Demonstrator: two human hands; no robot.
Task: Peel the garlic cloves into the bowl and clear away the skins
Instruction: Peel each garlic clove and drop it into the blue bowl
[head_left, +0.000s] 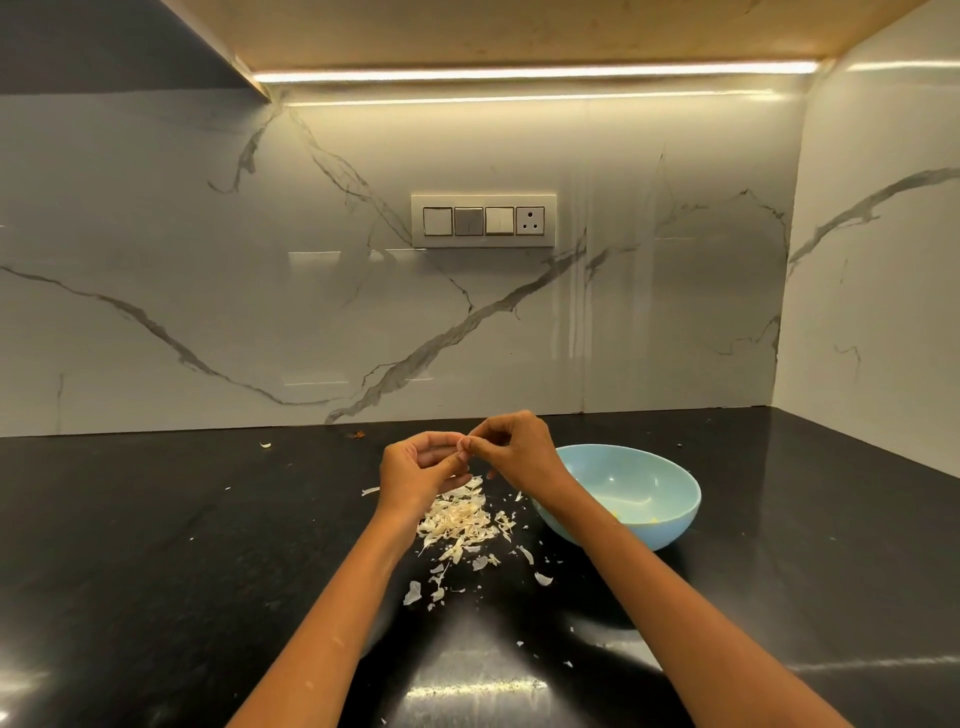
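Observation:
Both hands are raised above the black counter (156, 545), fingertips meeting around a small garlic clove (461, 446) that is mostly hidden. My left hand (421, 470) holds the clove with curled fingers. My right hand (511, 447) pinches at its tip, where a bit of pale skin shows. Below the hands lies a heap of garlic skins (460, 519), with loose flakes scattered toward me. A light blue bowl (670, 512) stands to the right of the heap, partly behind my right wrist; a few yellowish bits lie in its bottom.
A marble backsplash rises behind the counter and a side wall closes the right. A switch panel (483, 221) sits on the backsplash. A stray skin flake (265, 445) lies at the back left near the wall.

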